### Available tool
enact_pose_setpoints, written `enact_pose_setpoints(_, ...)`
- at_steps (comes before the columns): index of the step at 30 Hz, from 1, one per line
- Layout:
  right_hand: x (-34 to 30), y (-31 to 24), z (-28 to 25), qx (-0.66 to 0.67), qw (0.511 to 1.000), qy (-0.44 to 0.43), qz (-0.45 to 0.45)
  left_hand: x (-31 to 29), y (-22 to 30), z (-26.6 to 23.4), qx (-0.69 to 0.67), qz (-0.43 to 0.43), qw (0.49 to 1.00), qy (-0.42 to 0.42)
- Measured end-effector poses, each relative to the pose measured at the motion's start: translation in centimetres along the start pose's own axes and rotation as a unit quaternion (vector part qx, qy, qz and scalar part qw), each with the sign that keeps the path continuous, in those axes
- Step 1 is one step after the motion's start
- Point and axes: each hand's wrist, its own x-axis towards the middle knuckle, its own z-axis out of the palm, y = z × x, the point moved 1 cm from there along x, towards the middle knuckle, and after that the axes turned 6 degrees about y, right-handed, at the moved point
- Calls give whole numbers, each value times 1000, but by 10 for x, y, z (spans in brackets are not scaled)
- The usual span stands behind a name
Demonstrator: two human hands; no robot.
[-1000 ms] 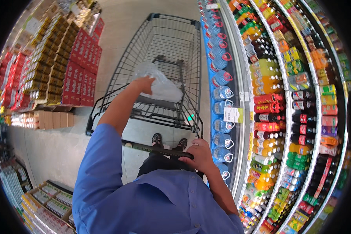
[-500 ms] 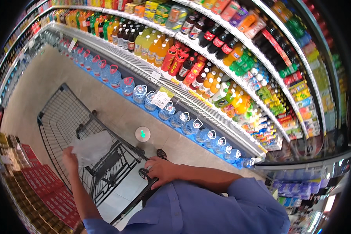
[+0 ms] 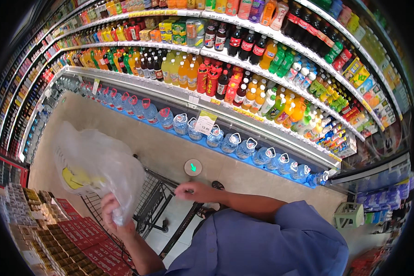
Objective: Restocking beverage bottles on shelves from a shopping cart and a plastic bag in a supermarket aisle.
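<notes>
Plainly, the left hand (image 3: 114, 215) clutches the translucent bag (image 3: 101, 156) by its bunched end, above the cart (image 3: 149, 192) toward ten o'clock; the right hand (image 3: 194, 191) is beside the handle (image 3: 181, 231), grip: cannot tell.

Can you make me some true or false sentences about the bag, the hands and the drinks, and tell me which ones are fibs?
1. The left hand is gripping a plastic bag. True.
2. The right hand is holding a carton of milk. False: there is no carton in it; it is near the cart handle.
3. Big blue water bottles stand in a row below the drink shelves. True.
4. The person's sleeves are bright red. False: the sleeve you can see on the right arm is blue.
5. A green arrow shows in a round patch on the floor. True.
6. The bag is completely black. False: it is whitish and see-through, with a yellow patch.
</notes>
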Motion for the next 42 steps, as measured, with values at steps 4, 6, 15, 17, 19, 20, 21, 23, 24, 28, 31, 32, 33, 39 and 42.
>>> enact_pose_setpoints(4, 4, -27, -21, 247, 956, 121, 107, -14, 23, 25, -228, -108, 965, -70)
enact_pose_setpoints(6, 14, -31, -15, 371, 925, 71, 50, -25, 31, 46, -303, -113, 943, -82)
enact_pose_setpoints(15, 15, -18, -25, 469, 877, 92, 47, -76, 43, 66, -62, -246, 967, -36)
enact_pose_setpoints(17, 7, -7, -76, 482, 859, 169, -29, -88, 33, 56, 49, -225, 973, -10)
enact_pose_setpoints(19, -6, 60, -152, 520, 814, 244, -80, -120, 6, 21, 317, -160, 933, -52)
enact_pose_setpoints(20, -18, 102, -197, 577, 765, 279, -59, -129, 4, 36, 355, -172, 917, -62)
enact_pose_setpoints(21, -28, 94, -202, 556, 763, 323, -59, -157, -11, 27, 420, -198, 882, -84)
enact_pose_setpoints(23, -62, 64, -223, 537, 748, 387, -49, -181, -26, 52, 468, -268, 821, -189)
enact_pose_setpoints(24, -83, 57, -235, 543, 734, 408, -35, -185, -32, 68, 471, -267, 821, -178)
enact_pose_setpoints(28, -157, 65, -252, 543, 726, 420, -53, -190, -52, 97, 617, -214, 734, -189)
enact_pose_setpoints(31, -193, 75, -260, 549, 698, 458, -37, -191, -63, 97, 643, -196, 720, -170)
enact_pose_setpoints(32, -202, 81, -265, 550, 696, 461, -37, -186, -65, 91, 620, -238, 735, -139)
enact_pose_setpoints(33, -209, 86, -269, 555, 689, 465, -33, -181, -67, 86, 593, -280, 747, -107)
enact_pose_setpoints(39, -252, 120, -290, 568, 668, 480, -25, -130, -93, 87, 654, -468, 568, -176)
enact_pose_setpoints(42, -260, 122, -291, 574, 656, 489, -24, -142, -111, 83, 642, -442, 618, -103)
